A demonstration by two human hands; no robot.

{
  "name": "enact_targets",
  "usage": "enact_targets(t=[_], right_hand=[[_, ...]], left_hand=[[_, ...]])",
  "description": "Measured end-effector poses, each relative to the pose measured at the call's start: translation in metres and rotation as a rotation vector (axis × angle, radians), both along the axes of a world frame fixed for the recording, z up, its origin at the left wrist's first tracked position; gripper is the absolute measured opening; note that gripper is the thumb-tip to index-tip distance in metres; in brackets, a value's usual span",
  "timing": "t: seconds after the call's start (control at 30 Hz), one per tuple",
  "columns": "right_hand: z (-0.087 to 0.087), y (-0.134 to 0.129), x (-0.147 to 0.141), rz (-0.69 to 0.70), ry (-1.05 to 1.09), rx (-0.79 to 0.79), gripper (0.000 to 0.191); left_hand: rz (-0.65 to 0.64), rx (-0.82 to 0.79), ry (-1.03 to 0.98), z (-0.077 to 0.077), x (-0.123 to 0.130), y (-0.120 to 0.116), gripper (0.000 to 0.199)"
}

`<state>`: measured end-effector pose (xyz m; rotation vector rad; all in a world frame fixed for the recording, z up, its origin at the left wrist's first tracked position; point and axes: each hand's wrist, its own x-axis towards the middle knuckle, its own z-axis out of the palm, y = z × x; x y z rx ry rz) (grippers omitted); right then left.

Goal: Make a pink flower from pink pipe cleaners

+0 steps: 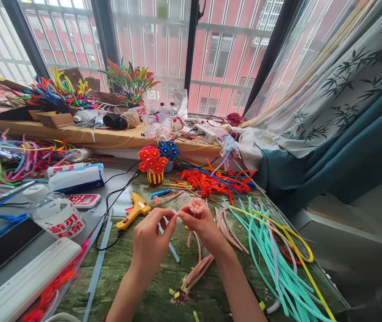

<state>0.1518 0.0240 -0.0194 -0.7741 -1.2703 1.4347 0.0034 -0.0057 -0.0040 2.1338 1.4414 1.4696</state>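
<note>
From where I stand, both hands are up over the green-topped bench, close together at fingertip level. The left hand pinches a tiny yellow piece between thumb and forefinger, and the right hand meets it there with its own fingertips. That same right hand is curled closed around a pink chenille flower, which sits above the knuckles, well clear of the bench.

I'd judge the step in hand to be fine shaping of the yellow piece, with the flower parked in the right hand meanwhile. The next move seems to call for small, firm fingertip pressure, without crushing the petals tucked so near.

The flower is pale pink and fuzzy, its looped petals ringed in a full, rounded head that faces up. Whether the pink strand below the hand is its stem, I can't tell. The yellow piece is mostly hidden by fingers; short yellow-green bits lie nearer the person, beside loose pink chenille stems. A yellow glue gun rests beyond the left hand.
</note>
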Motion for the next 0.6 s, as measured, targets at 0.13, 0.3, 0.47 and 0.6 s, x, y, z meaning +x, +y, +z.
enact_targets(t=[0.13, 0.3, 0.47, 0.6], right_hand=[[0.001, 0.0, 0.001, -0.01, -0.033, 0.024, 0.023], [-0.001, 0.002, 0.0, -0.018, -0.039, 0.029, 0.025], [0.0, 0.002, -0.001, -0.025, -0.029, 0.015, 0.027], [0.004, 0.0, -0.001, -0.009, -0.015, 0.007, 0.029]], left_hand=[[0.002, -0.033, 0.028, -0.003, 0.0, 0.002, 0.013], [0.011, -0.123, 0.061, -0.009, 0.0, 0.005, 0.018], [-0.006, -0.166, 0.026, -0.01, 0.001, 0.006, 0.021], [0.0, -0.128, -0.034, -0.006, 0.001, 0.004, 0.021]])
